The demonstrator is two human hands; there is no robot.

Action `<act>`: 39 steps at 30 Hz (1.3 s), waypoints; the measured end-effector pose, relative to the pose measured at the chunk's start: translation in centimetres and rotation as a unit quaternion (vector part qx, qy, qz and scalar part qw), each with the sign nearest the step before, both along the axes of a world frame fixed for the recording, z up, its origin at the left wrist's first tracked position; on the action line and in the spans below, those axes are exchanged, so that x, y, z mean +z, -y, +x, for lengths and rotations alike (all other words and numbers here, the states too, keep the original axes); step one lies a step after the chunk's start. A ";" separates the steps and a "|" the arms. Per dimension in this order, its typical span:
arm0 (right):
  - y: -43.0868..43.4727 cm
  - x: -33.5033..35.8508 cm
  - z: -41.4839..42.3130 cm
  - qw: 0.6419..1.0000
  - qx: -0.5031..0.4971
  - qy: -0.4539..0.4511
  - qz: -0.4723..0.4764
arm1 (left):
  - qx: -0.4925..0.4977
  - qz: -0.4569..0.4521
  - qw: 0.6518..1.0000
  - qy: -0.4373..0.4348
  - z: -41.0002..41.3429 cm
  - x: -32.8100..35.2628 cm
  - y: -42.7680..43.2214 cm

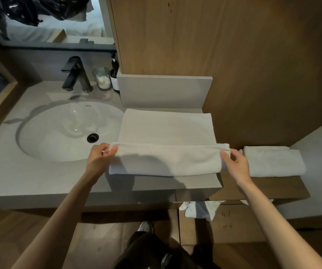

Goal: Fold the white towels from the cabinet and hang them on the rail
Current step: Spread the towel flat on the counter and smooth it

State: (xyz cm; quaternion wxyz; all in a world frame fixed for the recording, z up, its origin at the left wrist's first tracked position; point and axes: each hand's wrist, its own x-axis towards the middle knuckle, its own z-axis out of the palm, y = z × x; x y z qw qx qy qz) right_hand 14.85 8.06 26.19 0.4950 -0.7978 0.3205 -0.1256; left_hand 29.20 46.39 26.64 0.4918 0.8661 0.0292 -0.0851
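Observation:
A white towel [166, 133] lies spread on the grey counter [39, 177] to the right of the sink, its near part folded over into a long band. My left hand [100, 158] pinches the band's left end. My right hand [236, 164] pinches the band's right end. A second white towel [273, 162], folded, rests on the lower wooden shelf [273, 187] to the right. No rail is in view.
A round white sink [63, 133] with a black tap [76, 74] fills the counter's left side. A glass jar [103, 78] and a dark bottle [115, 74] stand behind it. Wooden cabinet panels [214, 45] rise at the back. Crumpled white cloth [201, 209] hangs below the counter edge.

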 end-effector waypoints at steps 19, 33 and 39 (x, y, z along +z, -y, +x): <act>-0.8 -3.1 5.0 0.980 -0.011 -0.127 -0.150 | 0.016 0.186 0.982 0.015 4.3 -4.0 3.9; -0.7 -2.9 2.9 0.996 -0.012 -0.051 -0.070 | 0.018 0.133 0.991 0.024 2.1 -3.7 3.5; -0.2 -2.9 3.9 0.988 -0.032 -0.075 -0.134 | 0.020 0.160 0.986 0.031 3.3 -3.2 3.9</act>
